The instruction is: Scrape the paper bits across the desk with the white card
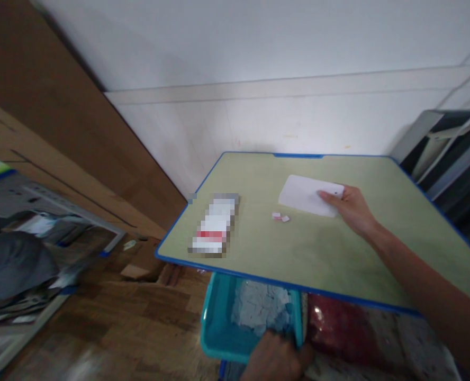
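My right hand (350, 206) grips a white card (306, 194) by its right end, thumb on top. The card has rounded corners and a small dark dot or hole near the thumb. It is held at the tabletop, past the middle; I cannot tell whether it touches the surface. Two small white and pink pieces (280, 217) lie on the table just in front of it. Low in view, my left hand (273, 359) is at the near right corner of a teal basin (219, 338). Its fingers are blurred and hidden behind the back of the hand. Greyish-white flat pieces (261, 307) lie in the basin.
A blurred-out phone-like object (215, 225) rests on the left of the blue-edged table (251, 254). A shiny dark red surface (338, 325) is below the front edge. Brown cardboard (100, 153) leans at left; dark folded frames (449, 153) stand at right against the white wall.
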Motion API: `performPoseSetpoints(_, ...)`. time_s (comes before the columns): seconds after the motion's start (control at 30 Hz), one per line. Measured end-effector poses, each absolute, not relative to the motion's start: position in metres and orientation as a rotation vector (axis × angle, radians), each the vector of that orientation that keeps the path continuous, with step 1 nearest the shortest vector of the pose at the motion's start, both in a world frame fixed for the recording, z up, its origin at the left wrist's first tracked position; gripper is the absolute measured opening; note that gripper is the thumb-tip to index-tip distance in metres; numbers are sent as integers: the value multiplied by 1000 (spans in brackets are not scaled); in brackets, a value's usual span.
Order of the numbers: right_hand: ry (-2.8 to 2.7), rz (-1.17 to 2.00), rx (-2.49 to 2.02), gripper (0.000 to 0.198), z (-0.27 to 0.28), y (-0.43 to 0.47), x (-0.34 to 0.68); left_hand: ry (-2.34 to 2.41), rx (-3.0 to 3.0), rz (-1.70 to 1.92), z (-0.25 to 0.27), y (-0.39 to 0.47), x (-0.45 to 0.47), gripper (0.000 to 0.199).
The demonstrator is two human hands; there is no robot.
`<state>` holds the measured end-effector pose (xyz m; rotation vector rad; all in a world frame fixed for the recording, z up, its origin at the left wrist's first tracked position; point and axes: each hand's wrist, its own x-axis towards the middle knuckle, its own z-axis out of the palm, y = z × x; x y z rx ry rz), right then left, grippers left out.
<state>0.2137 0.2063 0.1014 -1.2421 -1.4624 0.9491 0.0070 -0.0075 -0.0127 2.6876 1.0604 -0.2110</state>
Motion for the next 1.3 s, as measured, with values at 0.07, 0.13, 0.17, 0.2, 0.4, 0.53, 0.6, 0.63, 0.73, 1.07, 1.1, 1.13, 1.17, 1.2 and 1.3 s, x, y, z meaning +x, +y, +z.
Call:
performPoseSetpoints(0.07, -1499, 937, -1242, 33, 98, 214, 213, 1049, 2686, -243, -17, -7, 8, 12)
performPoseSetpoints(0.13, -1558, 938, -1228, 31, 97, 217, 207, 1042, 2681, -263, -19, -7, 8, 12)
performPoseSetpoints(0.17, -1591, 943, -1218, 30, 97, 218, 204, 1044, 2680, -262, -20, -6, 8, 14)
performPoseSetpoints(0.2, -1624, 951, -1207, 29, 97, 218, 201, 1053, 2681, -257, -20, -6, 8, 15)
performPoseSetpoints(0.4, -1767, 1065, -1190, 27, 108, 210, 217, 1066, 2667, -245, -16, -4, 8, 17)
performPoseSetpoints(0.53, -1676, 1047, -1238, 28, 114, 198, 251, 1070, 2658, -210, -12, -4, 9, 16)
performPoseSetpoints(0.6, -1608, 1010, -1262, 28, 113, 192, 264, 1068, 2644, -202, -10, -4, 8, 18)
performPoseSetpoints(0.63, -1595, 1003, -1270, 27, 112, 189, 269, 1065, 2637, -206, -9, -4, 8, 19)
performPoseSetpoints(0.73, -1649, 1071, -1290, 27, 110, 183, 274, 1062, 2623, -242, -7, -3, 8, 21)
performPoseSetpoints(1.07, -1609, 1015, -1314, 28, 113, 178, 277, 1079, 2590, -281, -5, -3, 9, 26)
performPoseSetpoints(1.1, -1619, 1022, -1317, 28, 113, 177, 277, 1080, 2589, -284, -3, -2, 10, 27)
performPoseSetpoints(1.13, -1635, 1038, -1318, 27, 113, 177, 276, 1081, 2585, -286, -2, -2, 10, 27)
performPoseSetpoints(1.17, -1655, 1058, -1319, 26, 113, 177, 275, 1080, 2581, -285, -1, -1, 10, 28)
performPoseSetpoints(1.2, -1672, 1074, -1316, 25, 113, 177, 273, 1082, 2577, -282, -1, -1, 10, 28)
performPoseSetpoints(1.3, -1688, 1030, -1295, 23, 114, 176, 269, 1090, 2573, -282, -3, -2, 10, 30)
